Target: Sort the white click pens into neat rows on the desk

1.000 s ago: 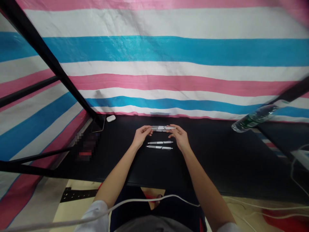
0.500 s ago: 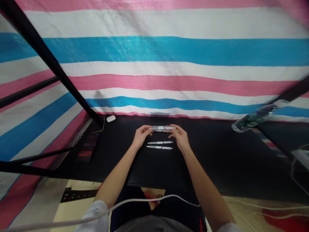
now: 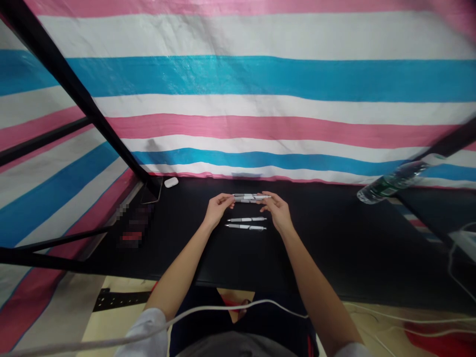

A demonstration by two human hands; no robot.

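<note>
While a pair of white pens (image 3: 251, 197) lies together over the tabletop (image 3: 334, 243), the left hand (image 3: 219, 208) pinches their left ends between thumb and fingertips, and the right hand (image 3: 278, 210) pinches their right ends. Both pinches look light and even, keeping the pair level. Two more pens (image 3: 246, 219) lie parallel on the tabletop, just nearer the person than the held pair.

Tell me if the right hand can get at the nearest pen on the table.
Probably yes: the right hand sits close beside the nearest pen, with nothing between them. However, it is gripping the held pens, so it would likely have to let go first.
</note>
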